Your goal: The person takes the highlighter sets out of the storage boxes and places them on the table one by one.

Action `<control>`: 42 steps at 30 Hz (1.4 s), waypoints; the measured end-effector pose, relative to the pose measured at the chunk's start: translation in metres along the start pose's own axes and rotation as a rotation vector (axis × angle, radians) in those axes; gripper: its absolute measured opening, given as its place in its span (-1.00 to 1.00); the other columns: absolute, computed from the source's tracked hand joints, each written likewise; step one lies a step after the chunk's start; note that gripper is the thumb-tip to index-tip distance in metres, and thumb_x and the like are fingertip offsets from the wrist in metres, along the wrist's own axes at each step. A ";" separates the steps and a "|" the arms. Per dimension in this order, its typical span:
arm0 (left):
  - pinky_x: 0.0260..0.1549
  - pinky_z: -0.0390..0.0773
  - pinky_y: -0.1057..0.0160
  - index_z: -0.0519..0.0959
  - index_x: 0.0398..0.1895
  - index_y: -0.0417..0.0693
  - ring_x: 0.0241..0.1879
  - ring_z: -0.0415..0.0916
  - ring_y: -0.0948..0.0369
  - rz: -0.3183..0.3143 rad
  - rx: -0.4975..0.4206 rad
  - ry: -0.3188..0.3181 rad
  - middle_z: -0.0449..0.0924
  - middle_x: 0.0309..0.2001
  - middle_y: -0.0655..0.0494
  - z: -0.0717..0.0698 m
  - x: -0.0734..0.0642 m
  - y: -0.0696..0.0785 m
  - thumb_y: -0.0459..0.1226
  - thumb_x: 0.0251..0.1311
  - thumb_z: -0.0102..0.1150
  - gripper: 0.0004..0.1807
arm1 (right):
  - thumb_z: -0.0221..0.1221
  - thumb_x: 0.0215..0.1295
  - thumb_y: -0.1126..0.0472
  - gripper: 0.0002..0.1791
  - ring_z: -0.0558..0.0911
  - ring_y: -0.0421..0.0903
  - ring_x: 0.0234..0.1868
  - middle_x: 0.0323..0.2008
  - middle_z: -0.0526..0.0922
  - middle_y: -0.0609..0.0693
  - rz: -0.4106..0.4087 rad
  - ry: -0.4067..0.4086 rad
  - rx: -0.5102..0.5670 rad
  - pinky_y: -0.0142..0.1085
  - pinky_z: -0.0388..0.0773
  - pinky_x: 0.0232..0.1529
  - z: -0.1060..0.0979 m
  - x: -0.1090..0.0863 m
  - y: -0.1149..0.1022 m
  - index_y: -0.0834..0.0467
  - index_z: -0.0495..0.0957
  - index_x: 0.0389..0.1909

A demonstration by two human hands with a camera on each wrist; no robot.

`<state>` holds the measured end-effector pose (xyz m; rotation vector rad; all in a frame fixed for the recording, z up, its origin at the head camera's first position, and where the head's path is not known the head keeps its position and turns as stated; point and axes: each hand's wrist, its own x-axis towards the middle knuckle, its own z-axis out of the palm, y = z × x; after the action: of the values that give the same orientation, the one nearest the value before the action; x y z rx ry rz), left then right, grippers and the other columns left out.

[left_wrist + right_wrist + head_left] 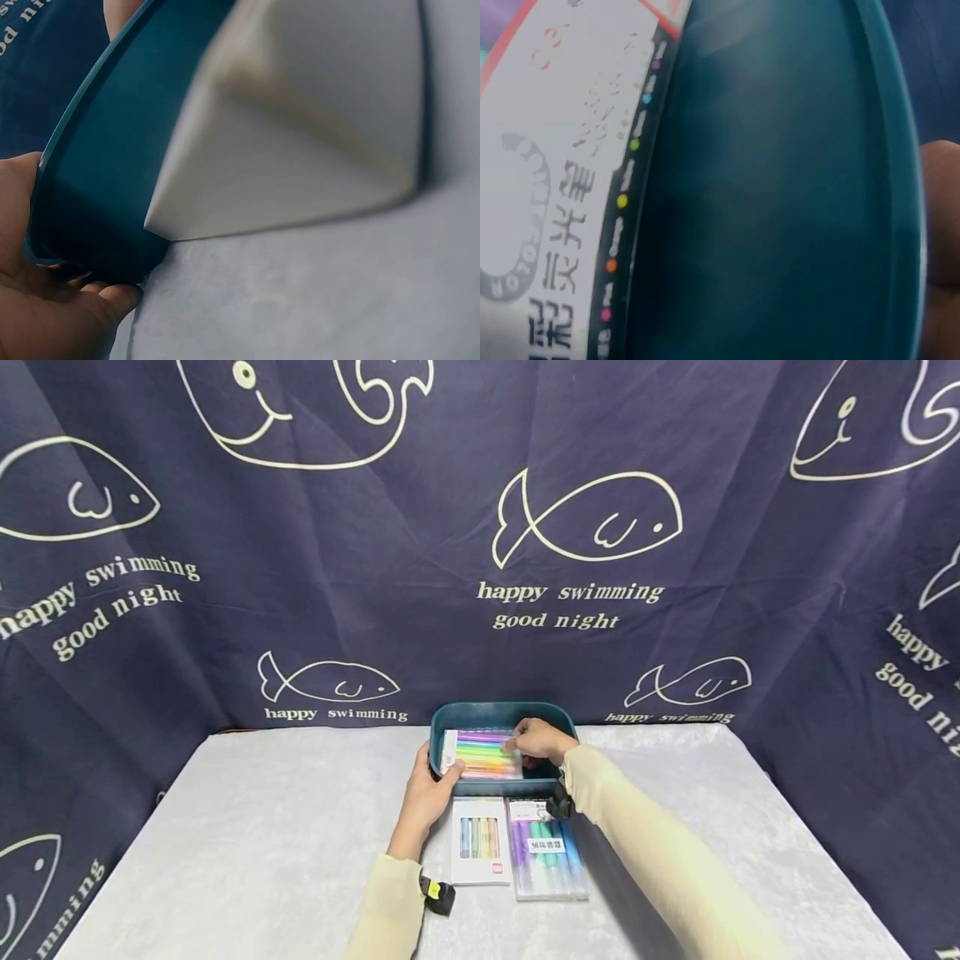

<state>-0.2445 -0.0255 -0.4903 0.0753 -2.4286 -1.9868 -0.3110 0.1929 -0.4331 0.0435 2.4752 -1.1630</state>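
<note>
A dark teal bin [487, 788] stands at the back of the table. My left hand [429, 787] grips its left side, thumb over the rim; the left wrist view shows fingers [112, 300] round the bin's lower edge. Inside the bin lies a clear pack of rainbow-coloured pens [480, 752]. My right hand [543, 740] reaches into the bin from the right and pinches the pack's right end; its thumb is partly hidden.
A white box of pens with a window [481, 860] and a clear pack of highlighters [551, 868] lie side by side in front of the bin. A dark blue fish-print curtain [450, 610] hangs right behind the bin.
</note>
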 end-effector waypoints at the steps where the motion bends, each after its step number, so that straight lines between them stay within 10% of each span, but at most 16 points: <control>1: 0.44 0.27 -0.17 0.12 0.56 0.03 0.47 0.28 -0.13 0.001 0.000 0.001 0.35 0.46 -0.18 0.000 0.000 0.000 -0.12 0.35 0.22 -0.22 | 0.25 0.34 0.16 -0.75 0.55 -0.10 -0.48 -0.43 0.42 -0.01 0.006 0.004 0.011 -0.28 0.60 -0.39 0.000 0.000 0.000 0.22 0.41 -0.18; 20: 0.42 0.28 -0.20 0.16 0.55 0.02 0.46 0.30 -0.16 0.003 0.022 0.025 0.36 0.45 -0.19 0.001 -0.001 -0.003 -0.11 0.31 0.24 -0.22 | 0.32 0.27 0.19 -0.52 0.55 -0.18 -0.60 -0.70 0.39 -0.08 0.077 0.003 0.035 -0.35 0.58 -0.43 -0.012 -0.004 -0.007 0.06 0.30 -0.76; 42: 0.44 0.26 -0.21 0.14 0.55 -0.01 0.47 0.26 -0.18 0.008 0.033 0.028 0.32 0.47 -0.23 0.001 -0.001 -0.002 -0.11 0.32 0.24 -0.21 | 0.32 0.27 0.24 -0.73 0.56 -0.16 -0.60 -0.56 0.45 -0.03 0.046 -0.021 0.029 -0.30 0.61 -0.43 -0.017 -0.009 -0.013 0.11 0.37 -0.41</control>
<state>-0.2435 -0.0251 -0.4924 0.0926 -2.4408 -1.9289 -0.3111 0.1983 -0.4103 0.0959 2.4263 -1.1741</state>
